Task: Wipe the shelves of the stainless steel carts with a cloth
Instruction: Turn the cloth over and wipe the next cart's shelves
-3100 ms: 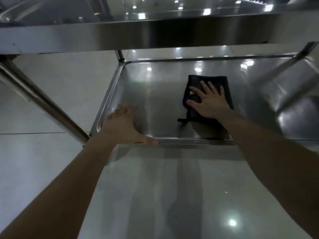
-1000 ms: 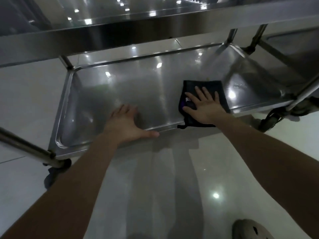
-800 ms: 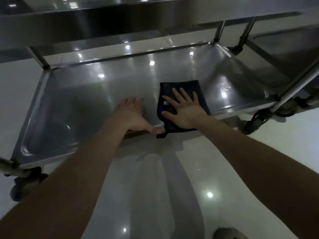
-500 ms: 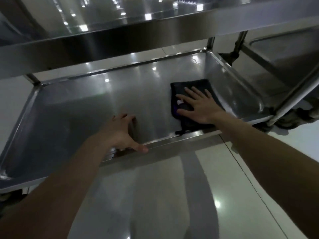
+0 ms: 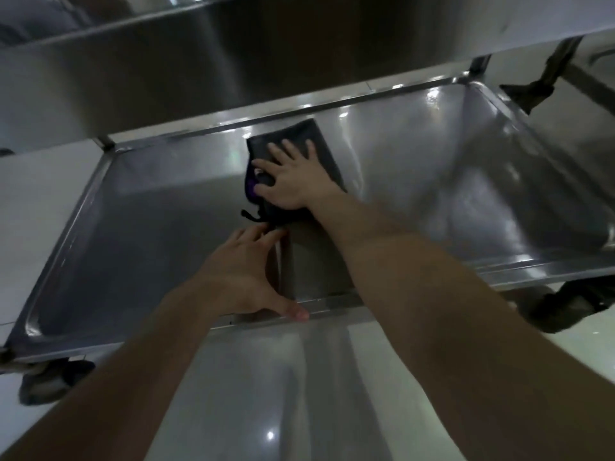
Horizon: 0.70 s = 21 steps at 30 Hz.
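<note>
Lower shelf (image 5: 143, 234): a shallow steel tray on a wheeled cart. Its bare metal stretches well out to the left of both sets of fingers, and a caster (image 5: 50, 380) shows under its left corner.
Left hand (image 5: 246, 277): laid flat on the tray floor, holding nothing. The fingers (image 5: 259, 234) are straight and close together, and the thumb (image 5: 296, 314) is stretched out along the near rim (image 5: 336, 299).
Cloth (image 5: 299, 133): dark and folded, flat on the tray under the right fingers. Its far edge runs past the fingertips, close to the far rim (image 5: 199, 129), and a loose loop trails from its near corner, just beside the left fingertips.
Right hand (image 5: 293, 184): palm down on the cloth, pressing rather than gripping, the fingers (image 5: 289, 151) straight and fanned apart.
Upper shelf (image 5: 166, 68): overhangs both hands. What lies on top of it cannot be seen.
Step in hand: wiping the lower shelf, apparently at the far reach of a stroke.
Next move: likely a pull back toward the near rim, then passes to either side of the fingers. That calls for steady flat pressure so the fold does not bunch. The left hand would brace the cart against rolling.
</note>
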Each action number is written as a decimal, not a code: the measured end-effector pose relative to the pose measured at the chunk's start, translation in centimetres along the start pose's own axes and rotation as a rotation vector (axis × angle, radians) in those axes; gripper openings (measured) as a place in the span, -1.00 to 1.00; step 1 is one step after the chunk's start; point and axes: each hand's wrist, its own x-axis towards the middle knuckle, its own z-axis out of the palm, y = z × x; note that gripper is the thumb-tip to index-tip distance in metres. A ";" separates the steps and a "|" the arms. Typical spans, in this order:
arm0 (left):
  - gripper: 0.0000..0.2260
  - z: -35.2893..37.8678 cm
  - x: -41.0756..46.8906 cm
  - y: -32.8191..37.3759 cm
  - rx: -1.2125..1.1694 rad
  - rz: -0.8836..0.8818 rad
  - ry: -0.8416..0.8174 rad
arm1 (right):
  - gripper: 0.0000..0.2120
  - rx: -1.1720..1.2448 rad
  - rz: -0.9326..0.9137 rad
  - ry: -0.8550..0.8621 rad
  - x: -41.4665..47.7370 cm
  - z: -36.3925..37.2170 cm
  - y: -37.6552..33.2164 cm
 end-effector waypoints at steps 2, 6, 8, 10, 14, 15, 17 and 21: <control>0.47 -0.1 0.0 0.0 -0.009 -0.002 -0.005 | -0.30 0.003 -0.064 -0.018 0.1 0.2 -1.1; 0.47 0.1 -0.1 0.1 -0.016 0.012 0.018 | -0.28 0.038 0.059 0.016 -1.7 -1.1 5.9; 0.46 0.1 -0.2 0.1 -0.021 0.010 0.026 | -0.28 0.059 0.235 0.049 -4.2 -2.0 12.4; 0.47 0.1 -0.4 0.2 -0.033 -0.006 0.021 | -0.24 0.068 0.448 0.083 -8.5 -3.0 19.3; 0.52 -0.3 -0.5 0.5 0.000 -0.026 0.012 | -0.16 0.036 0.686 0.095 -17.8 -3.4 25.2; 0.54 -0.3 -0.5 0.5 0.009 -0.028 0.008 | -0.17 0.028 0.684 0.098 -19.0 -2.9 24.0; 0.59 -0.4 -0.6 0.7 0.017 -0.035 0.002 | -0.20 0.031 0.606 0.097 -20.1 -1.4 19.2; 0.63 -0.6 -0.4 0.8 0.043 -0.043 -0.024 | -0.21 -0.023 0.186 0.042 -19.3 2.6 5.5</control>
